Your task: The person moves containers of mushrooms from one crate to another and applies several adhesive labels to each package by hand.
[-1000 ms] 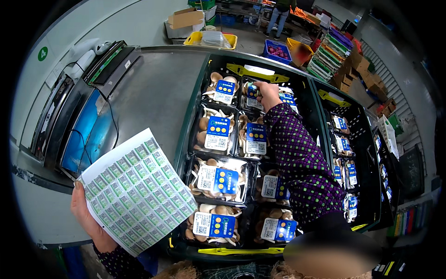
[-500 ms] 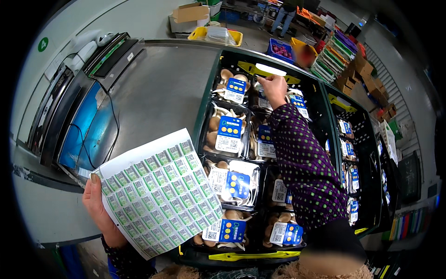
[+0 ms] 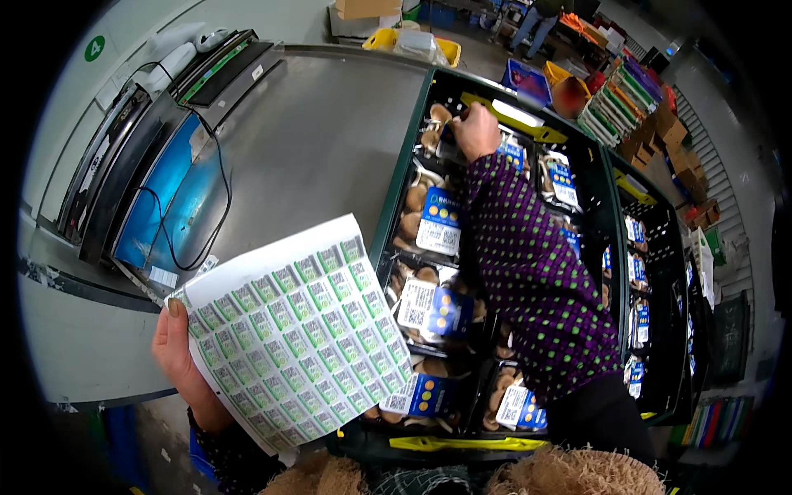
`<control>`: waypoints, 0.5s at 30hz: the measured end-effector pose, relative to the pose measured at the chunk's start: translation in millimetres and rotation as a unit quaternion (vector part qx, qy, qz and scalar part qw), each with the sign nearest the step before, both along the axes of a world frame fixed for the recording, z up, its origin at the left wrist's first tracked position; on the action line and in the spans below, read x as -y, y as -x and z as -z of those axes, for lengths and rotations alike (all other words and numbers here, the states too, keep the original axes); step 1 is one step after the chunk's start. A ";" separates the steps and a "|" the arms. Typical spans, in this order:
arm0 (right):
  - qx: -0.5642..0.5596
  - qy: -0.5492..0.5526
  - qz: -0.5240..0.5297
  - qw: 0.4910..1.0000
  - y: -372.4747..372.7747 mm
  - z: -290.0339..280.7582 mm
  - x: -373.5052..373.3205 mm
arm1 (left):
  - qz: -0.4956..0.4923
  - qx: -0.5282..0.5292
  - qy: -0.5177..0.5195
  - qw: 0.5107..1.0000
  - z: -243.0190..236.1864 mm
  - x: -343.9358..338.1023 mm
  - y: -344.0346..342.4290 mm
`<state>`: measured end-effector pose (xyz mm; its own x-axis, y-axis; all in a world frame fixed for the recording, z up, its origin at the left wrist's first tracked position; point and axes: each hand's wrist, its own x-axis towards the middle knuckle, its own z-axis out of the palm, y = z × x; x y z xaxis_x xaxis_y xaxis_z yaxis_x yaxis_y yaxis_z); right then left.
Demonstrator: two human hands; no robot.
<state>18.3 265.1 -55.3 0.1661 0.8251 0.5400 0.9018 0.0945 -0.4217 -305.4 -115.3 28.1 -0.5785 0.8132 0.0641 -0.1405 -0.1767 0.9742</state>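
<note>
A large white paper sheet of stickers point(image 3: 301, 330) lies at about half past seven in the view, printed with rows of small green-and-white rectangles, each bearing a square code pattern. The left hand point(image 3: 176, 342), at eight o'clock, clamps its near edge, thumb on top. The right hand point(image 3: 477, 134), at one o'clock and well apart from the left, bends over a clear-lidded black tray of brown mushrooms point(image 3: 436, 132); its fingertips blend with the pack, so I cannot tell whether they pinch anything.

More mushroom trays fill the dark green plastic crate point(image 3: 403, 169). They wear blue-and-white rectangular labels point(image 3: 440, 221) with round yellow marks and a code block; the finer print is too small to tell. The purple sleeve with green dots point(image 3: 540, 280) hides several trays toward three o'clock, and the sheet's right corner reaches over the crate's near-left part.

A grey metal tabletop point(image 3: 322, 124) spans eleven o'clock. At ten o'clock, a thin black cable point(image 3: 221, 169) loops beside a shiny blue panel point(image 3: 157, 198), and a round green sign point(image 3: 95, 48) shows a white numeral. A second dark crate point(image 3: 672, 330) with labelled packs stands at three o'clock.
</note>
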 end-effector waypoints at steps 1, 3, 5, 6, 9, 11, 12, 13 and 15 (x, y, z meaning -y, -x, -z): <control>0.017 0.015 0.002 1.000 -8.0 -3.0 7.8 | 0.002 0.010 -0.006 1.000 1.5 0.5 0.7; -0.060 0.066 -0.044 0.995 -16.6 -25.8 30.7 | 0.000 0.022 -0.004 1.000 -4.4 0.4 -4.4; -0.332 0.226 -0.158 0.902 -20.4 -46.3 70.6 | 0.001 0.025 -0.004 1.000 -3.9 1.7 -2.1; -0.413 0.284 -0.165 0.850 -2.9 -54.4 104.1 | -0.004 0.021 0.000 1.000 0.5 5.9 4.4; -0.507 0.277 -0.159 0.801 18.0 -42.4 152.9 | -0.003 0.057 -0.006 0.998 4.7 3.5 3.9; -0.506 0.261 -0.140 0.810 25.9 -43.6 163.7 | 0.003 0.093 -0.028 0.995 1.9 -2.2 -0.5; -0.503 0.249 -0.121 0.819 26.6 -41.2 163.0 | 0.010 0.110 -0.044 0.993 0.1 -4.4 -2.1; -0.500 0.239 -0.104 0.826 27.0 -35.1 158.9 | 0.016 0.126 -0.060 0.990 -1.1 -4.7 -2.2; -0.486 0.223 -0.077 0.841 32.1 -32.5 156.1 | 0.032 0.080 -0.062 0.994 -1.8 -0.1 5.7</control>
